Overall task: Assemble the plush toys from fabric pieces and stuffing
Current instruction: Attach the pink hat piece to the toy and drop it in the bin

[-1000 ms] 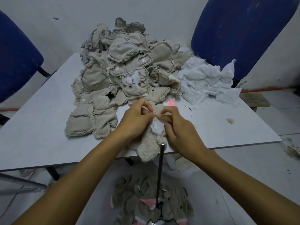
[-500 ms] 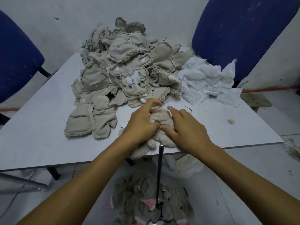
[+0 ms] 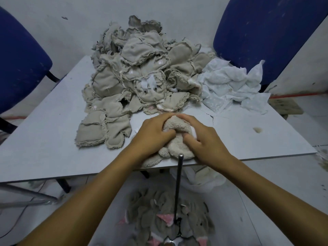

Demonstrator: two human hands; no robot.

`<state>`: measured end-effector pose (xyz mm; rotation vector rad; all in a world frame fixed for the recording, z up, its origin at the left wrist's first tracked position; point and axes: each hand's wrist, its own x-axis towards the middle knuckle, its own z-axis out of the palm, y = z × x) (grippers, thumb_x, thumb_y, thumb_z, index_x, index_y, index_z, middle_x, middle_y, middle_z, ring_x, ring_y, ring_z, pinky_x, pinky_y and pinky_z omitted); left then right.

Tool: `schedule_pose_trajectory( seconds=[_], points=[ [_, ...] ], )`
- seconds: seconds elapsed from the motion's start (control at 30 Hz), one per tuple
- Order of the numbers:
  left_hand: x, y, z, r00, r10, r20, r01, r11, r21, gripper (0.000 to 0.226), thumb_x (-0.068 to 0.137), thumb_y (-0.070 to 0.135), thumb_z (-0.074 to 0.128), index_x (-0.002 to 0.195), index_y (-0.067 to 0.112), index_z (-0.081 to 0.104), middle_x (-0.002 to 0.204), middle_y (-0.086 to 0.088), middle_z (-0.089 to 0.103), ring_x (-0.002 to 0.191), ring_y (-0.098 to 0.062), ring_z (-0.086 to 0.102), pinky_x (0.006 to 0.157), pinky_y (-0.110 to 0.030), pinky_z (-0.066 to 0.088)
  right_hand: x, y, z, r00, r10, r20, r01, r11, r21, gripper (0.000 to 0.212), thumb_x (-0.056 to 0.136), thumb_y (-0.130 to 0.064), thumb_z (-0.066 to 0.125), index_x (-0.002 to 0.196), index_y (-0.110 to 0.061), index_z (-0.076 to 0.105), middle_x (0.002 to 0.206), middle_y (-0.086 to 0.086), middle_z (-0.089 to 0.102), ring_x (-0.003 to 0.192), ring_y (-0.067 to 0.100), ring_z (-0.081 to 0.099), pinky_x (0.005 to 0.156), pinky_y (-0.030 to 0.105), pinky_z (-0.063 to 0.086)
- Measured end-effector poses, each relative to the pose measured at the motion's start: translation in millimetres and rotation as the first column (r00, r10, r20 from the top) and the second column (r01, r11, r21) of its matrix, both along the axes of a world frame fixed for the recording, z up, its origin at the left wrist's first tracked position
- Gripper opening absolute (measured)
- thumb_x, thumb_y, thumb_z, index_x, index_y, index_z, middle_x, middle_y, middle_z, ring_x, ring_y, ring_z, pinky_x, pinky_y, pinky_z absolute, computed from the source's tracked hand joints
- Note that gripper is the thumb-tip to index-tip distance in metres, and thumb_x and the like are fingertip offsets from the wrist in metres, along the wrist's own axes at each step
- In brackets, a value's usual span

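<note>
A beige plush toy skin (image 3: 177, 137) lies at the near edge of the white table (image 3: 44, 139). My left hand (image 3: 152, 134) grips its left side, fingers curled over the top. My right hand (image 3: 204, 137) grips its right side, thumb dug into the fabric, with a bit of white stuffing (image 3: 194, 133) showing under the fingers. A big heap of unturned beige fabric skins (image 3: 138, 73) covers the table's back half. Beside it lies a pile of white fabric pieces (image 3: 230, 86).
A metal rod (image 3: 178, 185) stands upright in front of the table edge. Turned grey plush skins with pink ears (image 3: 168, 219) lie on the floor below. Blue chairs stand at left (image 3: 19, 64) and right (image 3: 262, 32). A white bag (image 3: 200, 178) hangs under the table.
The pink and white pieces seen a second ago have vanished inside the skin. Both hands have closed round the skin and bunched it up, sliding slightly toward the table edge.
</note>
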<state>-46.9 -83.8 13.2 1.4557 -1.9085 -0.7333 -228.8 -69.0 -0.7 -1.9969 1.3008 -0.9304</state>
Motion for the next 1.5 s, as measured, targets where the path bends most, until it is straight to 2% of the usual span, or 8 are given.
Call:
schedule_pose_trajectory(
  seconds=[0.17, 0.37, 0.6, 0.73, 0.9, 1.07, 1.23, 1.5],
  points=[
    [-17, 6, 2, 0.963, 0.263, 0.063, -0.229, 0.917, -0.327, 0.041, 0.082, 0.016, 0.046, 0.118, 0.028, 0.062, 0.102, -0.002, 0.070, 0.093, -0.027, 0.062, 0.080, -0.042, 0.051, 7, -3, 6, 0.994, 0.071, 0.079, -0.067, 0.996, -0.060, 0.053, 0.082, -0.025, 0.050, 0.132, -0.043, 0.055, 0.105, 0.009, 0.072, 0.091, 0.023, 0.065, 0.085, 0.039, 0.049],
    [6, -8, 20, 0.902, -0.190, -0.388, 0.292, 0.930, 0.224, 0.059, 0.074, 0.012, 0.061, 0.122, 0.047, 0.061, 0.109, 0.025, 0.071, 0.101, 0.001, 0.065, 0.083, -0.018, 0.052, 1, -7, 16, 0.946, 0.049, 0.320, -0.051, 0.999, -0.001, 0.044, 0.082, -0.013, 0.050, 0.123, -0.029, 0.059, 0.108, -0.013, 0.068, 0.092, 0.018, 0.066, 0.076, 0.030, 0.053],
    [-1, 3, 14, 0.969, 0.224, -0.106, -0.245, 0.928, -0.280, 0.027, 0.083, 0.029, 0.066, 0.110, 0.034, 0.069, 0.098, 0.011, 0.072, 0.089, -0.007, 0.066, 0.075, -0.032, 0.054, 13, 6, 22, 0.900, 0.130, 0.416, -0.137, 0.990, -0.012, 0.041, 0.081, -0.004, 0.052, 0.110, -0.028, 0.069, 0.071, 0.019, 0.060, 0.051, 0.026, 0.040, 0.050, 0.028, 0.035],
    [8, -2, 27, 0.951, -0.056, -0.303, 0.132, 0.962, 0.238, 0.075, 0.071, 0.026, 0.064, 0.137, 0.052, 0.040, 0.106, -0.003, 0.061, 0.089, -0.015, 0.065, 0.074, -0.027, 0.051, 7, 3, 30, 0.886, 0.182, 0.426, -0.181, 0.982, -0.043, 0.053, 0.071, 0.005, 0.058, 0.113, -0.026, 0.065, 0.091, 0.005, 0.068, 0.072, 0.035, 0.060, 0.057, 0.043, 0.051],
    [14, 4, 34, 0.979, -0.175, -0.102, 0.178, 0.984, 0.025, 0.093, 0.076, 0.035, 0.069, 0.143, 0.068, 0.013, 0.136, 0.016, 0.050, 0.116, -0.001, 0.056, 0.089, -0.029, 0.051, 0, 0, 34, 0.929, 0.262, 0.262, -0.222, 0.959, -0.175, 0.072, 0.063, 0.007, 0.055, 0.127, -0.027, 0.056, 0.099, -0.024, 0.058, 0.071, 0.001, 0.054, 0.062, 0.011, 0.040],
    [11, 6, 42, 0.987, -0.156, -0.037, 0.153, 0.985, -0.076, 0.054, 0.070, 0.032, 0.070, 0.123, 0.028, 0.061, 0.118, -0.003, 0.056, 0.107, -0.017, 0.057, 0.095, -0.034, 0.048, 4, -6, 46, 0.936, 0.203, 0.287, -0.068, 0.906, -0.418, 0.085, 0.074, 0.018, 0.061, 0.143, -0.024, 0.037, 0.136, 0.001, 0.049, 0.114, 0.019, 0.058, 0.094, 0.029, 0.052],
    [9, 9, 47, 0.997, 0.076, 0.004, -0.075, 0.984, -0.163, 0.042, 0.086, 0.026, 0.074, 0.127, 0.021, 0.064, 0.121, -0.001, 0.065, 0.104, -0.010, 0.058, 0.080, -0.021, 0.045, 2, -11, 47, 0.961, 0.035, 0.273, 0.017, 0.983, -0.185, 0.062, 0.080, -0.030, 0.082, 0.131, -0.037, 0.048, 0.118, -0.019, 0.061, 0.103, 0.002, 0.064, 0.087, 0.026, 0.056],
    [29, 9, 55, 0.983, -0.108, -0.149, 0.142, 0.959, 0.243, 0.041, 0.083, 0.011, 0.077, 0.121, 0.015, 0.064, 0.115, -0.013, 0.067, 0.105, -0.032, 0.065, 0.092, -0.046, 0.056, 3, -9, 34, 0.837, -0.040, 0.546, 0.146, 0.977, -0.153, 0.021, 0.082, -0.008, 0.078, 0.091, -0.021, 0.064, 0.079, -0.022, 0.067, 0.076, -0.004, 0.062, 0.070, 0.013, 0.048]
  ],
)
